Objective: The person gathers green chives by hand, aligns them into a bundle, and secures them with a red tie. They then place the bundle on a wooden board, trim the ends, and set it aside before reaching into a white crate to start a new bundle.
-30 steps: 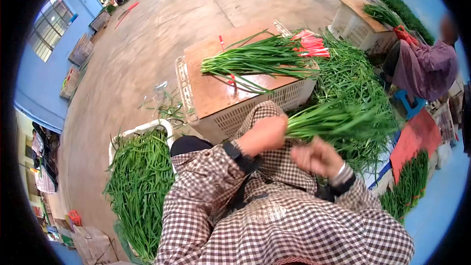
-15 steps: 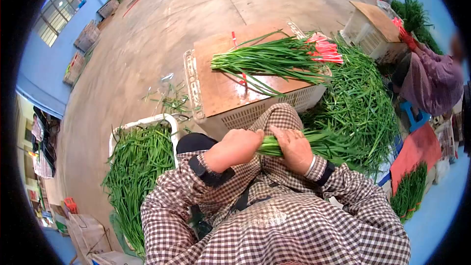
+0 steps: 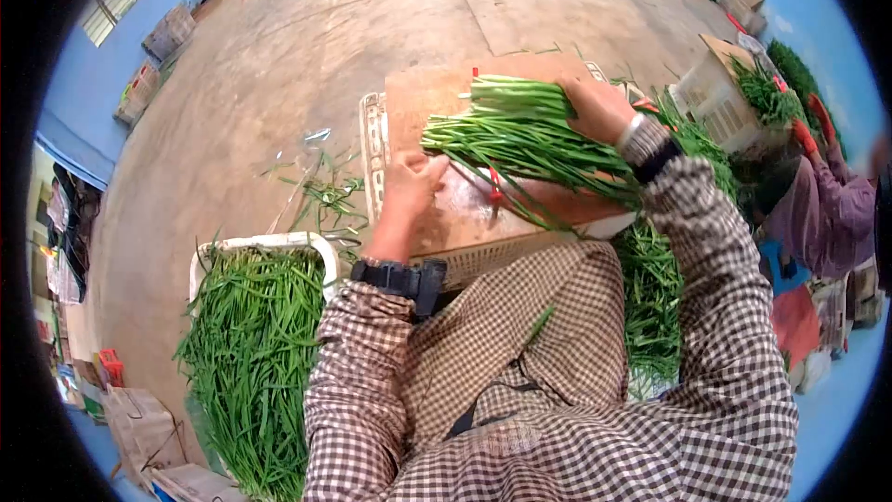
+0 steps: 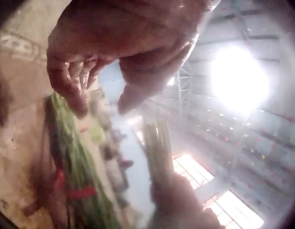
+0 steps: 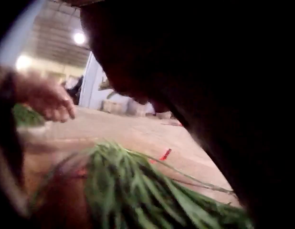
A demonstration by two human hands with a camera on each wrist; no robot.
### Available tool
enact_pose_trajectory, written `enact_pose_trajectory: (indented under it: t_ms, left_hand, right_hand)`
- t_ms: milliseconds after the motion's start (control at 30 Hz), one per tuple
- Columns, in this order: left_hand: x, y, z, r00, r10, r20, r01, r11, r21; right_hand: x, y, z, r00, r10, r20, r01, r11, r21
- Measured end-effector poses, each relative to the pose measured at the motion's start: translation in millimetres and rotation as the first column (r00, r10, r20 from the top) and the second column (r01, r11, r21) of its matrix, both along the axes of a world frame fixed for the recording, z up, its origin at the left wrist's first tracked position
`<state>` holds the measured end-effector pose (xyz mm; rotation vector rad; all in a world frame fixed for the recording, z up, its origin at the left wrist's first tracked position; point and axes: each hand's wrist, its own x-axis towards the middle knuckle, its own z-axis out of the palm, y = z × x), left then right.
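Observation:
My right hand grips a bunch of garlic chives over the far side of a wooden board, pale stem ends pointing left. A larger bundle of chives lies on the board, with a red tie running beneath it. Near that bundle's cut ends is my left hand; in the left wrist view its thumb and bent fingers stand apart with nothing between them. The right wrist view is mostly dark, with the bundle's leaves at the bottom.
The board rests on a white slatted crate. To my left stands a white basket heaped with chives; more loose chives lie on the right. Beyond them a person in purple sits by another crate. Scraps litter the floor.
Both hands have moved from my lap out over the board. The right hand has carried the bunch forward beside the larger bundle, and the left has let go of it.

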<state>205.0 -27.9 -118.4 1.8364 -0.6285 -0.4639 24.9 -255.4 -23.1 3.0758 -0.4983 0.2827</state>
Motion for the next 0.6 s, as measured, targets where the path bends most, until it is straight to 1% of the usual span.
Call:
enact_pose_trajectory:
  t_ms: [33,67,100,133,167,200,267,300,333,400,433,467,500,533,567,600]
  left_hand:
    - [0,-10,-10,0.976,-0.076,-0.203,0.081,0.997,0.015]
    - [0,-18,-17,0.907,-0.144,-0.396,0.162,0.987,0.012]
    - [1,-24,-21,0.821,-0.176,-0.543,0.181,0.983,-0.045]
    - [-3,-27,-25,0.708,-0.209,-0.674,0.191,0.976,-0.102]
    - [-12,-31,-29,0.627,-0.177,-0.758,0.096,0.984,-0.151]
    - [-13,-39,-35,0.619,-0.088,-0.780,0.118,0.993,-0.018]
    - [-23,-50,-56,0.522,-0.081,-0.849,-0.078,0.987,-0.142]
    - [-24,-52,-49,0.523,-0.072,-0.849,-0.094,0.986,-0.141]
    - [-26,-54,-46,0.516,-0.067,-0.854,-0.096,0.986,-0.135]
    - [-33,-56,-43,0.454,-0.105,-0.885,-0.174,0.963,-0.204]
    - [-32,-58,-45,0.413,-0.086,-0.907,-0.200,0.963,-0.182]
    - [-32,-60,-49,0.410,-0.079,-0.909,-0.208,0.962,-0.177]
    - [-33,-63,-54,0.407,-0.117,-0.906,-0.223,0.949,-0.223]
    - [-36,-66,-57,0.405,-0.157,-0.901,-0.237,0.933,-0.269]
    - [-38,-68,-54,0.401,-0.166,-0.901,-0.258,0.923,-0.285]
    - [-41,-69,-51,0.398,-0.163,-0.903,-0.264,0.922,-0.282]
  right_hand:
    - [24,-16,-3,0.999,0.015,-0.046,-0.016,1.000,-0.027]
    - [46,-29,-10,0.995,0.029,-0.091,-0.034,0.998,-0.052]
    - [65,-37,-16,0.995,0.040,-0.093,-0.045,0.998,-0.049]
    - [80,-42,-24,0.990,0.009,-0.138,-0.005,1.000,0.026]
    - [95,-44,-34,0.982,-0.015,-0.189,0.035,0.994,0.102]
    - [109,-43,-40,0.981,-0.002,-0.196,0.024,0.994,0.111]
    - [130,-43,-50,0.941,0.020,-0.337,0.005,0.997,0.073]
    - [140,-55,-72,0.948,0.063,-0.312,-0.032,0.994,0.105]
    - [144,-66,-94,0.946,0.066,-0.319,-0.032,0.993,0.110]
    - [144,-62,-104,0.935,0.158,-0.318,-0.130,0.986,0.108]
    - [143,-61,-110,0.931,0.140,-0.336,-0.113,0.989,0.097]
    - [139,-48,-95,0.929,0.149,-0.338,-0.121,0.987,0.102]
    - [134,-32,-69,0.897,0.197,-0.395,-0.116,0.968,0.221]
    - [132,-23,-56,0.860,0.250,-0.445,-0.098,0.937,0.336]
    - [136,-41,-83,0.796,0.278,-0.538,-0.142,0.949,0.281]
    - [135,-45,-87,0.792,0.282,-0.541,-0.145,0.948,0.283]
